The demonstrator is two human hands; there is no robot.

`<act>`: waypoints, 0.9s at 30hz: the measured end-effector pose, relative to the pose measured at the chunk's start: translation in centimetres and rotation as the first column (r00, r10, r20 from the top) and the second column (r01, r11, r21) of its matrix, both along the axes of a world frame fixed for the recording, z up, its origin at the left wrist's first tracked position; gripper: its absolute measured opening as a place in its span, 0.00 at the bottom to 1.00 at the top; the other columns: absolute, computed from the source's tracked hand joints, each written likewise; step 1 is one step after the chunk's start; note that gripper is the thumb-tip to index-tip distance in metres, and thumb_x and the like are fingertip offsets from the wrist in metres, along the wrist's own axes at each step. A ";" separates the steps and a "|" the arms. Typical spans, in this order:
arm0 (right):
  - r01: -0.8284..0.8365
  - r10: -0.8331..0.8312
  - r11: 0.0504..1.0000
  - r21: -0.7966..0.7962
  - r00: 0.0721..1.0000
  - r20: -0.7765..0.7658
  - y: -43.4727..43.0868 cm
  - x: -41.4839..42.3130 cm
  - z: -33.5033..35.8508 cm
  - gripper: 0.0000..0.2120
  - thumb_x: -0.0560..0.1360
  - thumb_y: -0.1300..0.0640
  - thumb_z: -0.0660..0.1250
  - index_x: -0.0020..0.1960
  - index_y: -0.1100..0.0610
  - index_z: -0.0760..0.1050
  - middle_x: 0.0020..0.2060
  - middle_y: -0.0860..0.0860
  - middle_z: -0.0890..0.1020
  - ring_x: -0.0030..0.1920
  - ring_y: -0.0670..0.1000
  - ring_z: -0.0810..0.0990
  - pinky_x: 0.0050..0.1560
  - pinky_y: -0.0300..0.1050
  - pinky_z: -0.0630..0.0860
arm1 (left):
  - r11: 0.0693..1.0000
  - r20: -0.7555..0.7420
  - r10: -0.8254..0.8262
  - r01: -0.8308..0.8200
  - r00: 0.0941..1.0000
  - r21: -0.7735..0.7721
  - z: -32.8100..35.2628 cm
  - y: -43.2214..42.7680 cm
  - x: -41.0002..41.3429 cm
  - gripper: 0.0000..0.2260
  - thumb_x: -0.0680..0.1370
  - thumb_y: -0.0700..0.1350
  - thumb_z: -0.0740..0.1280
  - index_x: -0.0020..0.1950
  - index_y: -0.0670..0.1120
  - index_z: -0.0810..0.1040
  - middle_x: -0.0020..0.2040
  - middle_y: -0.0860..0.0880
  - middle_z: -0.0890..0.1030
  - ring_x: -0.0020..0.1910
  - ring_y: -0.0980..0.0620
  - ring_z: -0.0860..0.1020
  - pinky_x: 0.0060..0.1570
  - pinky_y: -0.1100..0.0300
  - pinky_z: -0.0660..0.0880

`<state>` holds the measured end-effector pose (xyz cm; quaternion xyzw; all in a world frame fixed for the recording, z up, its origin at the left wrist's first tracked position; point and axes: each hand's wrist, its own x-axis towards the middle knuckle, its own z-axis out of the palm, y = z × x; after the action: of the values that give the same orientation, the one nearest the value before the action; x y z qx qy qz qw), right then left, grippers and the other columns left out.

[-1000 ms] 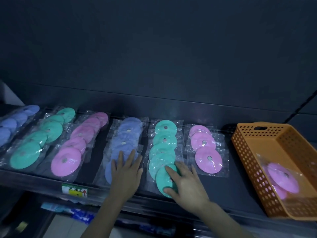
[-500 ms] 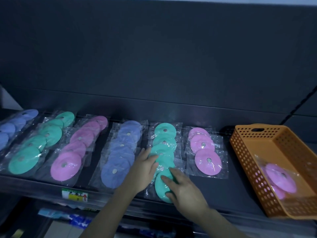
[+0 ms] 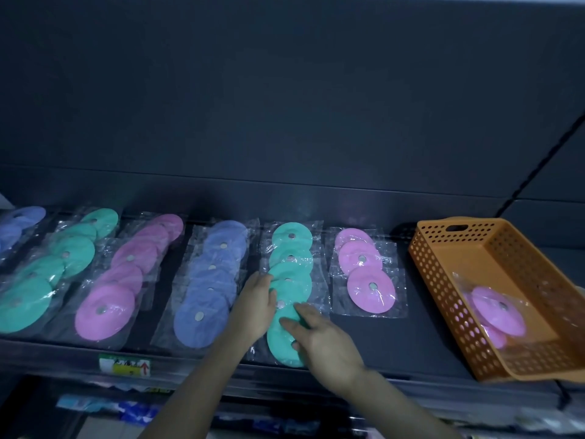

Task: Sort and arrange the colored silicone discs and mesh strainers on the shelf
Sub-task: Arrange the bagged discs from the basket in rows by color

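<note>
At the dark shelf's front lip (image 3: 411, 373), the frontmost teal silicone disc in clear wrap (image 3: 280, 345) could slip off, its wrap slick under the right hand (image 3: 323, 340), whose fingers are spread flat on it. The left hand (image 3: 253, 305), fingers together, presses the teal row's side, just beside the blue bagged discs (image 3: 205, 299). Bare shelf opens toward the orange perforated basket (image 3: 443, 280).

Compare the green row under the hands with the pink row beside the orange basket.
The green row is longer, reaching the front of the shelf; the pink row shows three discs and stops short. The left hand and right hand touch the green row; the pink row is untouched. Both hold overlapping bagged discs.
</note>
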<state>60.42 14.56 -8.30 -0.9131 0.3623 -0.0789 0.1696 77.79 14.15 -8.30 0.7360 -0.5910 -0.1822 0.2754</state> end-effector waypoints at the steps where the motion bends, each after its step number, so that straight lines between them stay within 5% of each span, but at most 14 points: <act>1: 0.002 -0.002 1.000 0.012 1.000 -0.008 0.0 0.1 0.2 0.22 0.77 0.59 0.62 0.70 0.49 0.66 0.74 0.55 0.62 0.74 0.57 0.61 0.66 0.51 0.68 | 1.000 -0.003 -0.003 0.003 1.000 -0.004 0.0 0.0 0.0 0.11 0.79 0.38 0.59 0.60 0.40 0.73 0.55 0.45 0.73 0.53 0.48 0.74 0.53 0.60 0.70; 7: 0.022 -0.020 0.998 0.053 0.999 -0.039 -0.4 -0.1 1.3 0.25 0.79 0.54 0.59 0.75 0.51 0.57 0.76 0.48 0.53 0.75 0.50 0.56 0.66 0.45 0.67 | 0.998 -0.031 0.015 -0.013 0.999 0.060 0.0 0.4 -0.3 0.19 0.81 0.40 0.57 0.73 0.42 0.63 0.76 0.42 0.56 0.73 0.46 0.61 0.68 0.62 0.59; 11: 0.009 -0.007 0.999 0.052 1.000 -0.029 -0.3 -0.2 0.2 0.26 0.77 0.55 0.64 0.73 0.53 0.62 0.76 0.52 0.58 0.75 0.53 0.57 0.70 0.45 0.62 | 0.996 -0.108 0.044 -0.036 0.993 0.079 -0.1 0.4 -0.5 0.21 0.81 0.38 0.55 0.75 0.43 0.60 0.77 0.42 0.53 0.75 0.47 0.57 0.71 0.60 0.55; 16: -0.003 0.004 0.999 -0.044 1.000 0.023 -0.3 0.2 -0.8 0.28 0.61 0.54 0.78 0.60 0.54 0.77 0.62 0.55 0.78 0.61 0.56 0.78 0.51 0.47 0.78 | 0.993 -0.109 0.034 -0.021 0.993 0.113 0.2 0.4 -0.7 0.21 0.82 0.38 0.54 0.76 0.45 0.59 0.78 0.44 0.51 0.76 0.48 0.55 0.71 0.60 0.55; 19: 0.006 -0.004 0.999 -0.054 0.999 0.032 -0.2 0.5 -0.5 0.27 0.64 0.54 0.76 0.62 0.55 0.75 0.65 0.55 0.76 0.64 0.56 0.76 0.55 0.48 0.77 | 0.994 -0.110 0.006 0.006 0.994 0.105 0.5 0.4 -0.4 0.21 0.81 0.37 0.55 0.75 0.43 0.61 0.77 0.43 0.55 0.75 0.48 0.58 0.67 0.66 0.54; 22: 0.016 -0.016 1.000 0.017 1.000 0.014 0.0 0.4 0.4 0.26 0.75 0.52 0.67 0.71 0.54 0.66 0.74 0.54 0.63 0.74 0.54 0.61 0.68 0.48 0.66 | 0.996 -0.068 -0.001 0.007 0.998 0.089 0.8 0.6 -0.1 0.20 0.81 0.38 0.56 0.74 0.42 0.62 0.76 0.42 0.57 0.75 0.47 0.59 0.69 0.61 0.57; 27: 0.129 -0.129 0.992 0.001 0.989 0.073 -0.9 -1.5 2.3 0.24 0.76 0.51 0.64 0.71 0.51 0.66 0.73 0.51 0.62 0.71 0.52 0.65 0.61 0.46 0.72 | 0.995 0.101 -0.098 0.101 0.990 -0.026 1.4 0.7 -0.2 0.17 0.79 0.41 0.60 0.68 0.42 0.69 0.73 0.45 0.62 0.71 0.47 0.66 0.66 0.56 0.68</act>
<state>58.95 13.67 -5.96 -0.8846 0.4140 -0.1237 0.1755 77.61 14.80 -6.93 0.7095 -0.6427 -0.1496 0.2475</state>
